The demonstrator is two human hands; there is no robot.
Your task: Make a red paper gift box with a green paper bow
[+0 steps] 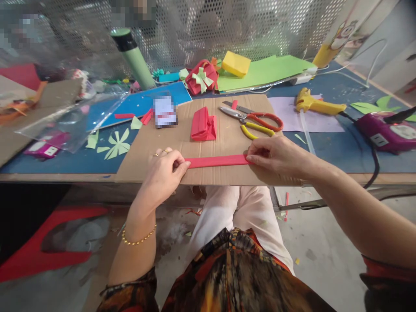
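Note:
A narrow red paper strip [217,162] is stretched level between my two hands, low over the cardboard sheet [149,147] near the table's front edge. Its left end is pinched by my left hand [165,171], thumb against fingers. At the other end, my right hand [273,156] pinches the strip the same way. Just beyond the strip stands a small folded red paper bag [203,125]. Scissors with red-orange handles [266,121] lie on the cardboard past my right hand, along with a yellow-handled tool [256,130], partly hidden by that hand.
A yellow glue gun [320,104] rests on purple paper to the right, near a purple power socket [388,130]. Cut green paper petals [117,144] lie at left by a blurred phone-like object [165,111]. Behind are a green bottle [138,63] and green sheets [266,71].

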